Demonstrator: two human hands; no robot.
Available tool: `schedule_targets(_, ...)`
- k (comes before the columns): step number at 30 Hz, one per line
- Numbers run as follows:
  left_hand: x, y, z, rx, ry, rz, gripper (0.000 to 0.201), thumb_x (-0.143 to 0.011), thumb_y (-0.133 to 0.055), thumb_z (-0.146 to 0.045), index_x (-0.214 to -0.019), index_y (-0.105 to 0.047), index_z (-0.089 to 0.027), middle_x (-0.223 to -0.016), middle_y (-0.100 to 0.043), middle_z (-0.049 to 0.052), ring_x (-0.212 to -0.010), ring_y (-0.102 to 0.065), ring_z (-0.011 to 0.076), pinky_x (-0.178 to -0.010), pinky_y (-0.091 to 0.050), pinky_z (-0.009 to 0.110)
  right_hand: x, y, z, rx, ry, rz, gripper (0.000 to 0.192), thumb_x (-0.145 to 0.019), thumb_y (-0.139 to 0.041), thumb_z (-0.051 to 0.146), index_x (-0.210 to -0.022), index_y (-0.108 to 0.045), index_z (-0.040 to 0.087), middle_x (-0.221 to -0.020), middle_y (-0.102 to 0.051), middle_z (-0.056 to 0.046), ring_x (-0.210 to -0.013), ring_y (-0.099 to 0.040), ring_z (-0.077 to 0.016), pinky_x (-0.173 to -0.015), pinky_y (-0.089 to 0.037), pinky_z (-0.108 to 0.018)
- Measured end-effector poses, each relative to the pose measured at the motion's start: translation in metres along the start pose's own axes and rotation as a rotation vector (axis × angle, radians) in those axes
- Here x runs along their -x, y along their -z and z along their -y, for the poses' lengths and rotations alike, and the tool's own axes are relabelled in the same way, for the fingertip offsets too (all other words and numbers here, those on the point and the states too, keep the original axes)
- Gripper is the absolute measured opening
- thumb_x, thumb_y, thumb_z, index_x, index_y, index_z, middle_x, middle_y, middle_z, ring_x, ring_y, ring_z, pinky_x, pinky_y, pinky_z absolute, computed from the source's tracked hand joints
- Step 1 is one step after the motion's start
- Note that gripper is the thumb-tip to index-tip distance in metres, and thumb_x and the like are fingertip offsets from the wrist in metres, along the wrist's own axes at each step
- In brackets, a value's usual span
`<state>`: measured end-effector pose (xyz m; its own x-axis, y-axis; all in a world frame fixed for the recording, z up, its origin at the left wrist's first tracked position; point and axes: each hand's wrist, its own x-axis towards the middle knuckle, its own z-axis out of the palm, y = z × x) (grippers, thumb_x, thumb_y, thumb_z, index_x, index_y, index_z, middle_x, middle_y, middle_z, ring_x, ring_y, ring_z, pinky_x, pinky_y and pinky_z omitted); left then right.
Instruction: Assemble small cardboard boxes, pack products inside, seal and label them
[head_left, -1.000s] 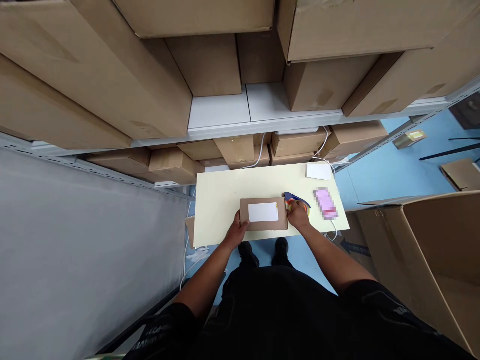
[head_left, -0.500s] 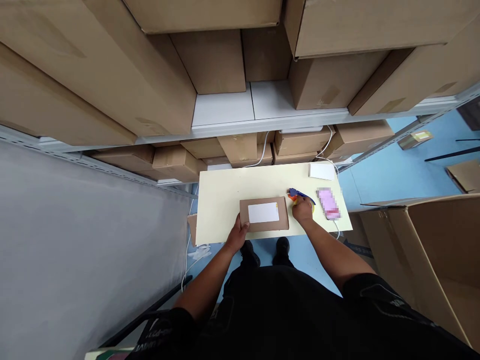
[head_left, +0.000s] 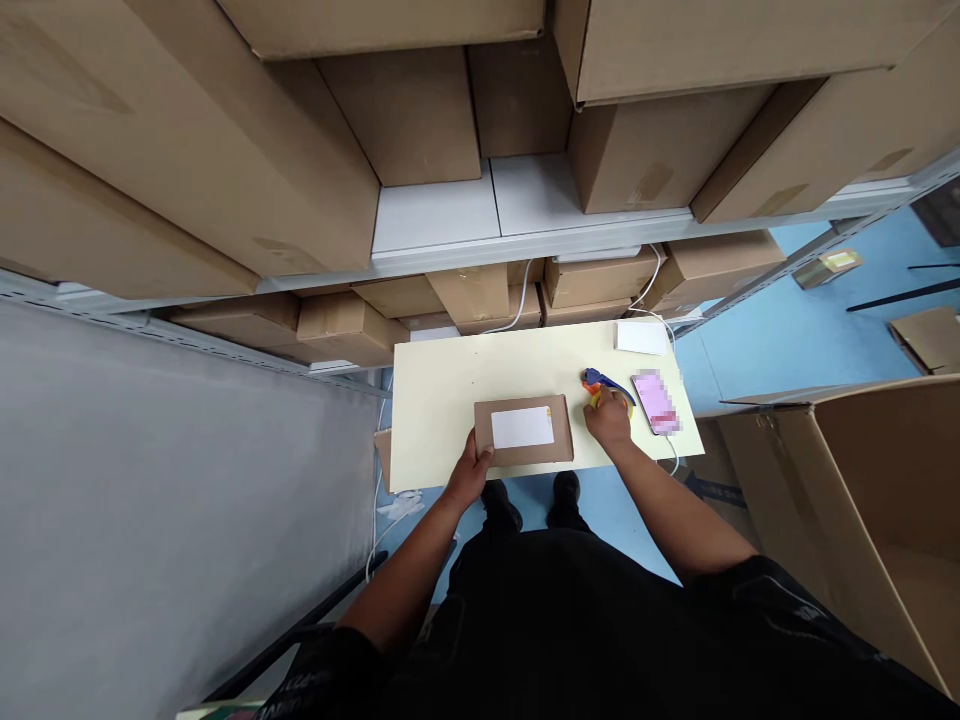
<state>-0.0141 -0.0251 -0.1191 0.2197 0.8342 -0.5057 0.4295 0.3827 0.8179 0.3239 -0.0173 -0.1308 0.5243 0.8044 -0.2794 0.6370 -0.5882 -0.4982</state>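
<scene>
A small brown cardboard parcel [head_left: 523, 450] with a white label lies near the front edge of a pale yellow table [head_left: 450, 400]. My left hand [head_left: 471, 472] grips the parcel's left front corner. My right hand [head_left: 609, 420] sits to the right of the parcel, closed around a tape dispenser [head_left: 596, 381] with a blue and orange handle. A small gap separates the dispenser from the parcel.
A pink phone [head_left: 654, 401] on a white cable lies right of the dispenser, a white pad [head_left: 640, 337] behind it. Shelves of cardboard boxes [head_left: 420, 120] loom behind the table. A large open carton [head_left: 862, 500] stands at the right. A grey wall [head_left: 150, 500] is on the left.
My right hand with the tape dispenser has drawn away from the parcel's right end toward the phone. My left hand keeps its hold on the parcel.
</scene>
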Motion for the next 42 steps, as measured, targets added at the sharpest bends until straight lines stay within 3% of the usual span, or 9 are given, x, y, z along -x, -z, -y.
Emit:
schedule_targets(2, -0.002, 0.004, -0.006, 0.003, 0.006, 0.021, 0.072, -0.096, -0.055, -0.045, -0.159, -0.030, -0.022, -0.147, -0.059, 0.013, -0.131, -0.060, 0.0259, -0.112, -0.046, 0.043, 0.020, 0.002, 0.002, -0.080, 0.066, 0.063, 0.051, -0.091, -0.056, 0.041, -0.134, -0.061, 0.014, -0.127, -0.065, -0.020, -0.118, -0.061, -0.0326, -0.101, -0.048, -0.043)
schedule_targets(6, -0.011, 0.016, -0.021, -0.028, 0.027, 0.059, 0.076, -0.091, -0.064, -0.044, -0.157, -0.033, -0.023, -0.147, -0.060, 0.013, -0.124, -0.064, 0.0267, -0.106, -0.050, 0.041, 0.050, 0.003, 0.009, -0.340, 0.076, 0.414, 0.047, -0.097, -0.045, 0.059, -0.115, -0.071, 0.023, -0.105, -0.075, -0.006, -0.097, -0.069, -0.0233, -0.088, -0.053, -0.035)
schedule_targets(8, -0.017, 0.020, -0.026, -0.073, 0.052, 0.068, 0.070, -0.092, -0.063, -0.047, -0.153, -0.039, -0.024, -0.144, -0.062, 0.012, -0.120, -0.067, 0.0275, -0.103, -0.050, 0.041, 0.054, 0.003, 0.015, -0.333, 0.020, 0.453, 0.049, -0.096, -0.046, 0.062, -0.114, -0.070, 0.024, -0.103, -0.075, -0.005, -0.094, -0.070, -0.0228, -0.083, -0.054, -0.034)
schedule_targets(12, -0.027, 0.021, -0.028, -0.156, 0.079, 0.053, 0.061, -0.090, -0.064, -0.046, -0.145, -0.050, -0.023, -0.137, -0.067, 0.012, -0.114, -0.068, 0.0296, -0.098, -0.051, 0.042, 0.050, 0.004, 0.027, -0.183, -0.029, 0.454, 0.046, -0.089, -0.061, 0.055, -0.121, -0.067, 0.022, -0.107, -0.075, -0.008, -0.093, -0.070, -0.0237, -0.080, -0.052, -0.033)
schedule_targets(17, -0.023, 0.021, -0.026, -0.146, 0.038, 0.041, 0.061, -0.088, -0.066, -0.042, -0.145, -0.049, -0.025, -0.136, -0.068, 0.011, -0.118, -0.067, 0.0285, -0.099, -0.050, 0.041, 0.055, 0.008, 0.035, -0.153, 0.054, 0.449, 0.033, -0.090, -0.059, 0.045, -0.113, -0.069, 0.024, -0.103, -0.076, -0.006, -0.089, -0.071, -0.0233, -0.076, -0.050, -0.031)
schedule_targets(23, -0.009, 0.020, -0.034, -0.076, -0.074, -0.065, 0.075, -0.083, -0.068, -0.027, -0.151, -0.036, -0.022, -0.144, -0.060, 0.012, -0.125, -0.061, 0.0258, -0.101, -0.050, 0.038, 0.068, 0.013, 0.037, -0.202, 0.186, 0.313, 0.052, -0.083, -0.064, 0.035, -0.134, -0.059, 0.027, -0.102, -0.076, -0.003, -0.085, -0.070, -0.0224, -0.074, -0.051, -0.030)
schedule_targets(30, -0.006, 0.013, -0.036, -0.070, 0.003, -0.106, 0.065, -0.081, -0.070, -0.023, -0.139, -0.040, -0.022, -0.130, -0.066, 0.011, -0.087, -0.071, 0.0192, -0.086, -0.054, 0.036, 0.075, 0.007, 0.031, -0.175, 0.246, 0.210, 0.060, -0.083, -0.062, 0.032, -0.141, -0.050, 0.026, -0.114, -0.074, -0.005, -0.097, -0.069, -0.0237, -0.085, -0.053, -0.034)
schedule_targets(37, -0.007, 0.004, -0.026, -0.009, -0.126, -0.137, 0.052, -0.081, -0.068, -0.018, -0.127, -0.045, -0.022, -0.133, -0.064, 0.012, -0.112, -0.066, 0.0211, -0.099, -0.051, 0.035, 0.080, -0.016, 0.006, -0.103, 0.231, 0.160, 0.059, -0.084, -0.061, 0.034, -0.139, -0.047, 0.019, -0.113, -0.071, -0.011, -0.096, -0.068, -0.0253, -0.085, -0.053, -0.036)
schedule_targets(42, -0.006, 0.000, -0.023, -0.042, -0.081, -0.162, 0.050, -0.074, -0.066, -0.009, -0.120, -0.047, -0.020, -0.123, -0.066, 0.011, -0.109, -0.067, 0.0223, -0.100, -0.050, 0.038, 0.083, -0.024, -0.003, -0.082, 0.229, 0.185, 0.054, -0.083, -0.061, 0.031, -0.134, -0.047, 0.019, -0.116, -0.070, -0.012, -0.090, -0.069, -0.0247, -0.081, -0.053, -0.036)
